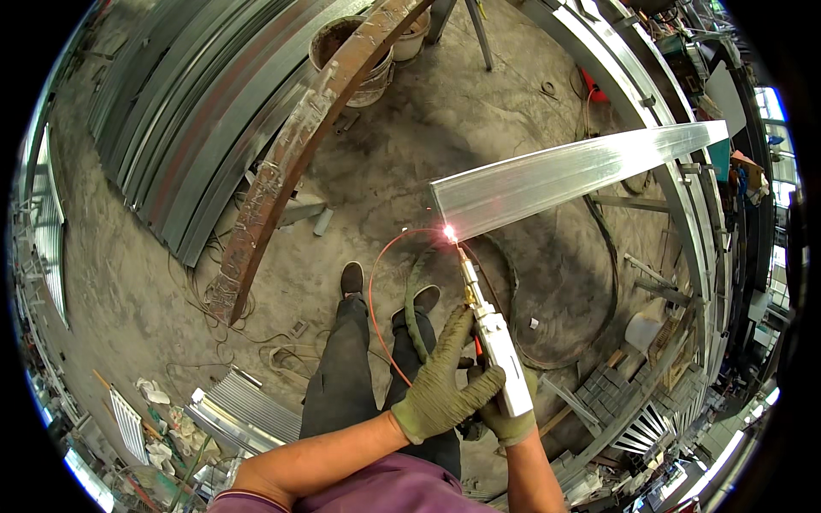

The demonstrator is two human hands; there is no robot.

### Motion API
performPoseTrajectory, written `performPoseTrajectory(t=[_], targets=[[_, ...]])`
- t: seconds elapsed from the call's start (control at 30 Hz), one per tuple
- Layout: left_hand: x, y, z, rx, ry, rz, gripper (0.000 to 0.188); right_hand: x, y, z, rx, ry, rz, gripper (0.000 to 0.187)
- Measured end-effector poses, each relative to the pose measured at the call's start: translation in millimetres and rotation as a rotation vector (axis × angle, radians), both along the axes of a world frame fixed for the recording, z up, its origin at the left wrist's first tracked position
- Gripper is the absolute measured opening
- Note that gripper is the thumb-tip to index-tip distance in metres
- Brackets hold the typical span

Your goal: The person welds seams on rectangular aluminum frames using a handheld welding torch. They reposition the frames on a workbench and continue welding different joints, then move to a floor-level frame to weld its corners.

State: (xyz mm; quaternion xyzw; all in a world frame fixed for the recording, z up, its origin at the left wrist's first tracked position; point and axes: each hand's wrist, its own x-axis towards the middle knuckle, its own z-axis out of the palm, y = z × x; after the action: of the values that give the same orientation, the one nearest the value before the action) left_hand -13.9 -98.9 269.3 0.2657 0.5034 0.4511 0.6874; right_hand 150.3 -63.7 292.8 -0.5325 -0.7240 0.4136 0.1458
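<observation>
A white handheld laser welding gun [505, 363] with a brass-coloured nozzle points up and slightly left. My left hand [436, 389], in an olive-green work glove, closes on its left side, thumb across the body. My right hand [515, 426], gloved alike, grips the gun's rear underside; most of its fingers are hidden behind the gun. At the nozzle tip a bright pinkish-white glow touches the lower near corner of a silvery rectangular metal tube [564, 175]. A thin orange-red wire [372, 282] loops from beside my left glove up to the glowing point.
A rusty beam [282, 162] runs along the left, near stacked metal profiles [188, 111] and dirty buckets [374, 85]. The tube's far end lies over a curved-looking metal frame [676, 171] on the right. Dark hoses [609, 248] trail on the concrete floor. Corrugated panels [248, 406] lie lower left.
</observation>
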Motion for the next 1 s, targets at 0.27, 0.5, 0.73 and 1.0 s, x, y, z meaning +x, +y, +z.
performPoseTrajectory(t=[0.27, 0.5, 0.73, 1.0], targets=[[3.8, 4.2, -1.6, -0.006, -0.016, 0.034, 0.105, 6.1, -5.1, -3.5, 0.029, -0.055, 0.003, 0.052], [0.5, 3.0, -6.2, -0.043, -0.037, 0.017, 0.102, 7.2, -7.3, -20.5, 0.14, -0.028, 0.04, 0.049], [-3.7, 4.8, -6.2, -0.022, -0.04, 0.031, 0.103, 0.3, -5.4, -16.5, 0.064, 0.012, 0.0, 0.051], [-7.4, 8.6, -6.9, -0.032, -0.027, 0.042, 0.103, 2.7, -4.9, -24.3, 0.043, 0.021, 0.015, 0.048]])
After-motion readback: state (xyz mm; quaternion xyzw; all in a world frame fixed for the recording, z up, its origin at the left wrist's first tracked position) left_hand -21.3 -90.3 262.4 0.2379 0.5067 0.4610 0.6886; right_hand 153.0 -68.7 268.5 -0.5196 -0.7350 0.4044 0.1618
